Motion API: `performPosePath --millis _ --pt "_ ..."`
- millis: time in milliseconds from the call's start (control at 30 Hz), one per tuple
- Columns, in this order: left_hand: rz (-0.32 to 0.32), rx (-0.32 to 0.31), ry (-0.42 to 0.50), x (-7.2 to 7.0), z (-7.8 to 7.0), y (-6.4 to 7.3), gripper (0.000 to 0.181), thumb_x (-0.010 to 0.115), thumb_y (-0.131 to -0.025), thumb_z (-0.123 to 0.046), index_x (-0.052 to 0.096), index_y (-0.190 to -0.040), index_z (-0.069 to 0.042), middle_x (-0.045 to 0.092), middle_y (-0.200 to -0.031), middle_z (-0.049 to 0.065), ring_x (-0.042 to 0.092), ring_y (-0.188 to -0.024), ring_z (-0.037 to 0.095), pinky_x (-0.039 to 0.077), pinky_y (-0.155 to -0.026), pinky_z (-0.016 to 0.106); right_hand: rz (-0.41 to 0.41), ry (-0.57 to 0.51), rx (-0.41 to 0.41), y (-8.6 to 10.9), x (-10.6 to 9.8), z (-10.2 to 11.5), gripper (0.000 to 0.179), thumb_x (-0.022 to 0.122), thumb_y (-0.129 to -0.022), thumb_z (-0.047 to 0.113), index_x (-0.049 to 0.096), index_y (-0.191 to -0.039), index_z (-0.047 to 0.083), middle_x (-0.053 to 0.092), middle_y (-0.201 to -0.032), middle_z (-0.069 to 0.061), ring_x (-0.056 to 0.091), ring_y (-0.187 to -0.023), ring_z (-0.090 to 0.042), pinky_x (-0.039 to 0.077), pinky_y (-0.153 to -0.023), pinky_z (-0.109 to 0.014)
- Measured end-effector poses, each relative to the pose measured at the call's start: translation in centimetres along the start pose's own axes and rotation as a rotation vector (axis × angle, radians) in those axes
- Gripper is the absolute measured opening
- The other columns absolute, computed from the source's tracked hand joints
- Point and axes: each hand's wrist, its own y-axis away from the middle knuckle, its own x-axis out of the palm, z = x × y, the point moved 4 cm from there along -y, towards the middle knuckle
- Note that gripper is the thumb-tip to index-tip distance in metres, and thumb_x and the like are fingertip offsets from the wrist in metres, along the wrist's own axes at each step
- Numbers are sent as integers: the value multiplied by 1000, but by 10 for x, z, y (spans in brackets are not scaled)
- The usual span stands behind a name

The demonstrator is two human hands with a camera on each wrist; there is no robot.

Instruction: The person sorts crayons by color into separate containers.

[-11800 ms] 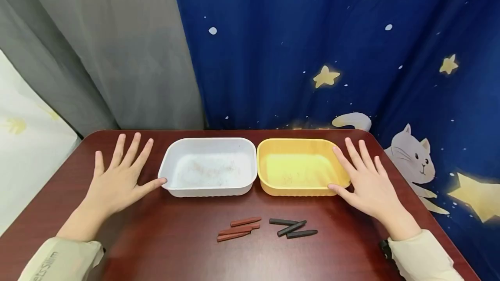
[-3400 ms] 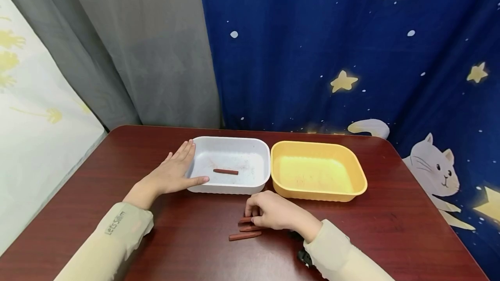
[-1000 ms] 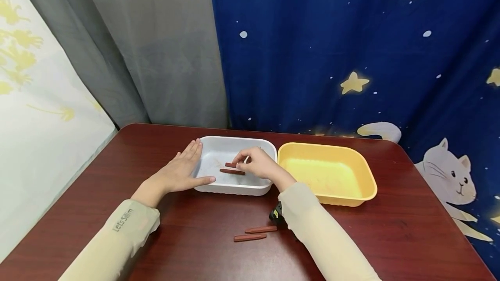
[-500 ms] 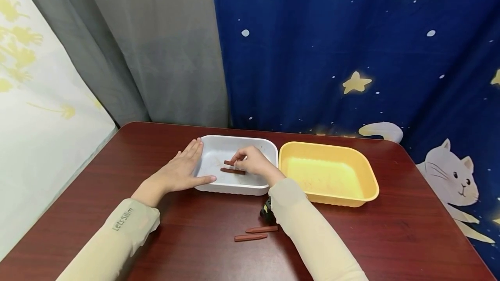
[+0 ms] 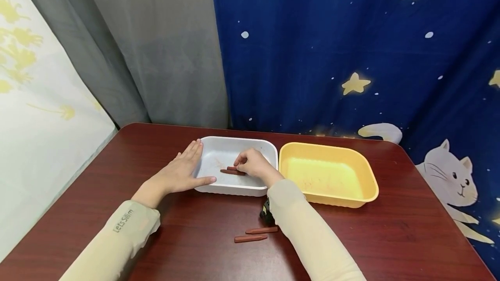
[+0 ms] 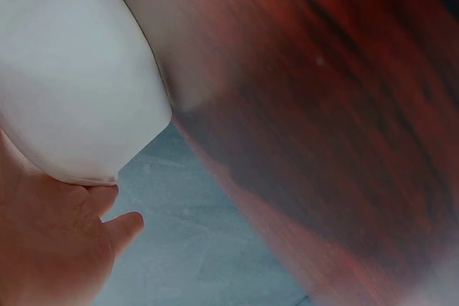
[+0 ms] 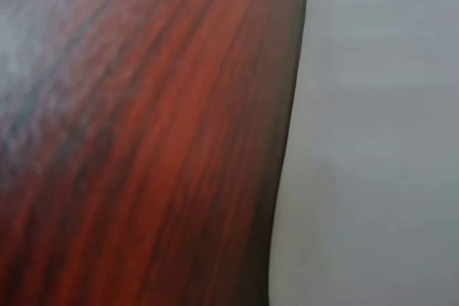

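My left hand point(image 5: 175, 172) lies with straight fingers along the left end of the white tray point(image 5: 234, 189), its thumb over the near rim. In the left wrist view, fingers point(image 6: 123, 231) touch the tray's outer wall. Inside the tray, my right hand point(image 5: 254, 162) pinches a reddish-brown crayon point(image 5: 231, 168) between thumb and fingers, low and close behind another brown crayon point(image 5: 230, 171) on the bottom. Two more brown crayons point(image 5: 251, 238) lie on the table in front. The right wrist view shows the tray wall point(image 7: 373, 141) but no fingers.
A yellow tray point(image 5: 369, 185) stands right of the white one, their ends close together. My right forearm point(image 5: 312, 233) crosses the table point(image 5: 187, 237) and covers part of it. A dark wrist device point(image 5: 267, 212) sits under my right cuff. Curtains point(image 5: 312, 55) hang behind.
Black crayons seen at first are out of sight. Brown crayons have come into the white tray. Over the last half second my right hand has lowered its crayon slightly; my left hand stays.
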Motion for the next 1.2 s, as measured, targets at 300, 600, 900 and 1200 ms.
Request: performPosePath --millis 300,600,900,1200 --pt "3 -3 -17 -1 -1 1 121 51 -82 -81 8 -157 4 -1 -167 18 4 -155 37 19 -120 62 -45 31 -50 11 -19 10 13 66 -90 10 76 -98 6 67 -84 -5 55 -77 -14 46 -70 -24" --pt "0 1 -18 -1 0 -1 120 52 -83 -80 8 -157 4 -2 -167 18 4 -155 37 19 -120 61 -66 84 -112 26 -49 21 17 66 -91 12 76 -102 6 67 -84 -5 55 -73 -15 46 -65 -23" --pt "-2 6 -5 1 0 1 120 52 -83 -79 7 -157 4 -2 -167 17 4 -155 37 20 -120 62 -66 71 -124 54 -68 26 14 66 -92 13 76 -101 10 67 -86 -4 56 -78 -17 47 -66 -25" --pt "6 6 -7 1 0 0 120 52 -84 -78 7 -157 4 -2 -167 19 4 -155 38 20 -120 62 -89 10 -204 92 -73 29 11 68 -91 13 76 -97 10 67 -83 -2 54 -73 -14 47 -66 -26"
